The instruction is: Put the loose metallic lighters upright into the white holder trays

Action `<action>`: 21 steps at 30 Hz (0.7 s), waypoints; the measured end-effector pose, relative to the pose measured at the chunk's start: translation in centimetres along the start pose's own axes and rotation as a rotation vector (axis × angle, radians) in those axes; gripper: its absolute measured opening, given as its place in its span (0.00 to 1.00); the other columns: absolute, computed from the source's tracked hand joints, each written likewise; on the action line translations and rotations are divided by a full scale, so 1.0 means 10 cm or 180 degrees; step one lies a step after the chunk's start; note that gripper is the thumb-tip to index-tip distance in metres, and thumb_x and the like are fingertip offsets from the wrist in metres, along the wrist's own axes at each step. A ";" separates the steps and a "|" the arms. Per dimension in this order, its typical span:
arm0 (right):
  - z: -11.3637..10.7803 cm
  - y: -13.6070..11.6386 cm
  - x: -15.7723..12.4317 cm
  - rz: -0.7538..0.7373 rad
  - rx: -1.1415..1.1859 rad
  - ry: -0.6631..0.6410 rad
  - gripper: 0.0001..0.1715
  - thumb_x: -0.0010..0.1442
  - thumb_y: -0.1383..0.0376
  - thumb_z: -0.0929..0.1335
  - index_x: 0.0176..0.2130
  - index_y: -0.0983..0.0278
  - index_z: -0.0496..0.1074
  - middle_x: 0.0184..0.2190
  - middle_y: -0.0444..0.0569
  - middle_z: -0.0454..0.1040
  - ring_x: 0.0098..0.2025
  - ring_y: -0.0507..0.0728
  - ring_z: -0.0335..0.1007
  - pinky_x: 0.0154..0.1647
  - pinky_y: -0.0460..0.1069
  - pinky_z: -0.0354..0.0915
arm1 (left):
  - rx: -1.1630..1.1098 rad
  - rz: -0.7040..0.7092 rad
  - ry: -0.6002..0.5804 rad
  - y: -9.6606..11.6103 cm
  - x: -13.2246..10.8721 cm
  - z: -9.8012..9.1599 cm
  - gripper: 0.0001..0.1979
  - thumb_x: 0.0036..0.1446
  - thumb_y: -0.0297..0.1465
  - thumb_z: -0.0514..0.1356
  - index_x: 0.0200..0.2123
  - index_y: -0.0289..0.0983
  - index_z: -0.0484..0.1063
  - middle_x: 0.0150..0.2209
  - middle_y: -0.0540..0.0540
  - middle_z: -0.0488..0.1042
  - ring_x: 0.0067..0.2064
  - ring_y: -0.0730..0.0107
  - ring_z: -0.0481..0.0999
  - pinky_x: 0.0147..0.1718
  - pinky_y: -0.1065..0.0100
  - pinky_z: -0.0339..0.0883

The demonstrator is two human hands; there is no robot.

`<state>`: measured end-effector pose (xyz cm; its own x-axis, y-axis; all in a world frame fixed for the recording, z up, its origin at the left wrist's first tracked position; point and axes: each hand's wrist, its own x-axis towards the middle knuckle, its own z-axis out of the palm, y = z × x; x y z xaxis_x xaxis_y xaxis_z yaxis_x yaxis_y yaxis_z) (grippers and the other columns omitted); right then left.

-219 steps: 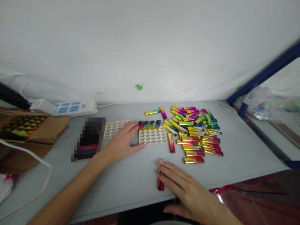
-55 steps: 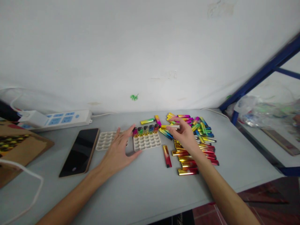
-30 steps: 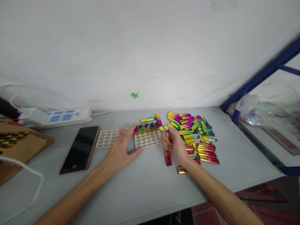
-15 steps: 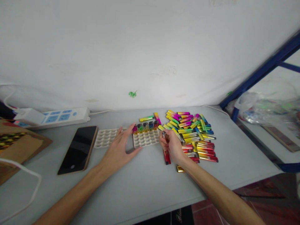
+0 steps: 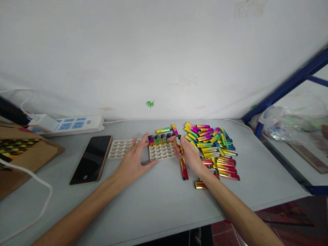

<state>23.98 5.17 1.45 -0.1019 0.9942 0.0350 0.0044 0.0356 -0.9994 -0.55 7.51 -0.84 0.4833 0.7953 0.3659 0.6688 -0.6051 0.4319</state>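
Note:
Several lighters [image 5: 163,139] stand upright in a row along the back of a white holed tray [image 5: 162,152]. My left hand [image 5: 135,158] lies at the tray's left side, thumb and fingers spread, with nothing in its grasp. Partly behind its fingers is a second holed tray [image 5: 119,149]. At the right end of the first tray my right hand [image 5: 188,152] is closed on a gold lighter [image 5: 181,147] held upright, its dark top showing above the fingers. Beneath that hand a red and gold lighter [image 5: 183,169] lies on the table.
A pile of shiny coloured lighters [image 5: 208,140] spreads to the right. On the left are a phone [image 5: 91,160], a power strip [image 5: 77,124], a cardboard box [image 5: 28,153] and a white cable [image 5: 47,194]. A blue metal frame [image 5: 287,87] stands at the right edge.
My right hand has turned the lighter more upright beside the tray's right end. My left hand keeps its spread pose at the tray. The whole view has shifted slightly.

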 end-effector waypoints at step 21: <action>0.63 0.00 -0.01 -0.1173 -0.2143 0.0875 0.10 0.71 0.62 0.71 0.47 0.64 0.80 0.42 0.54 0.83 0.42 0.59 0.81 0.44 0.50 0.75 | 0.0020 0.0343 0.0389 -0.05 -0.03 0.13 0.38 0.60 0.46 0.69 0.66 0.36 0.59 0.59 0.34 0.78 0.61 0.47 0.79 0.73 0.40 0.55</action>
<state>17.71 4.41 1.41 0.0338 0.8930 0.4487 0.6242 0.3318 -0.7073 -0.29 7.66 -2.26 0.4804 0.7152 0.5076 0.6205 -0.6862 0.3797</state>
